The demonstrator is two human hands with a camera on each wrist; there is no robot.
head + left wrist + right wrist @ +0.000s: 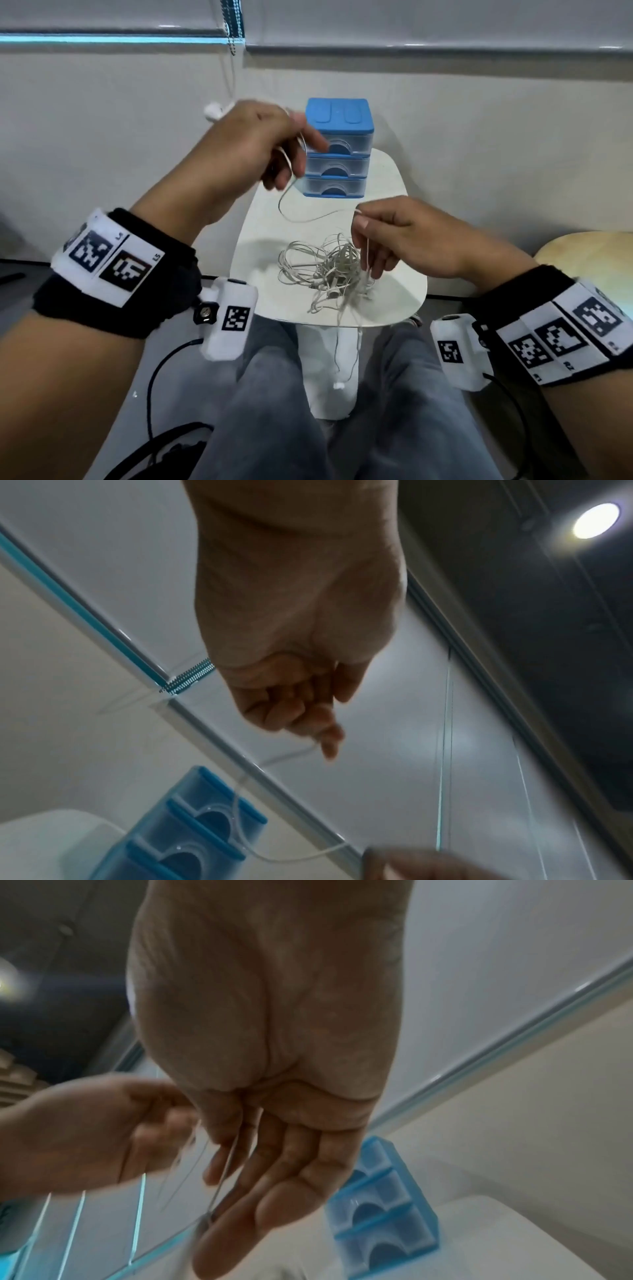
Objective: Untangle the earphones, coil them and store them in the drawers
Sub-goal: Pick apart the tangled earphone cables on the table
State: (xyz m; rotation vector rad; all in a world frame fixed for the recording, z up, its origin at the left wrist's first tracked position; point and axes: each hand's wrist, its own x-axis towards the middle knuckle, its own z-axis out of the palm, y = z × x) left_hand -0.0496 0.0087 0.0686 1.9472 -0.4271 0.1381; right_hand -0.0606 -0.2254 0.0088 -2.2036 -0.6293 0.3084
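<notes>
A tangle of white earphones [325,270] lies on the small white table [394,308]. One cable [301,219] rises out of it. My left hand [291,161] is raised in front of the blue drawer unit [337,147], fingers curled round that cable, with an earbud [214,111] sticking out behind it. My right hand [363,233] pinches the same cable just above the tangle. In the left wrist view the curled left hand [308,723] holds the cable [236,804], which loops past the drawers [192,831]. The right wrist view shows the right hand [240,1185] with the cable [222,1177] across its fingers. All drawers look closed.
A strand hangs off the table's near edge, ending in a white tip [339,385] between my knees. A pale round seat [589,253] stands at the right. Black cables [154,394] run over the floor at the left. A wall with a blind cord [233,51] is behind.
</notes>
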